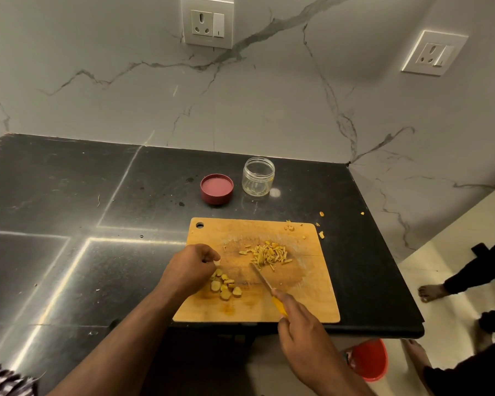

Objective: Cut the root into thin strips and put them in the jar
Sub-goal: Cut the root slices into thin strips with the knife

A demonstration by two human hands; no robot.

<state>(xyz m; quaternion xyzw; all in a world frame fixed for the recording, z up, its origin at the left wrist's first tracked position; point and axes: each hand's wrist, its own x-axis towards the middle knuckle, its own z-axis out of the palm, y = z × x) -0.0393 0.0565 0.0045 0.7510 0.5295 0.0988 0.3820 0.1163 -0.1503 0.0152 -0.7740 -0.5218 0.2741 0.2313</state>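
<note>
A yellow-handled knife point(265, 282) is gripped by the right hand point(303, 335), a root slice point(217, 262) is pinched by the curled left hand point(189, 267) above more slices point(226, 287) at the cutting board point(312, 298)'s left edge, strips point(269, 254) are heaped mid-board, and the open jar point(258, 176) is stood near the worktop point(69, 224)'s back edge

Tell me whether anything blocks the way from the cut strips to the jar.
Nothing visible does. The strips lie on the cutting board; the jar stands open on the counter beyond it, its lid off to the left, clear of that path.

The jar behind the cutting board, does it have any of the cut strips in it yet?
No, the jar looks empty, and the strips lie piled on the cutting board.
</note>
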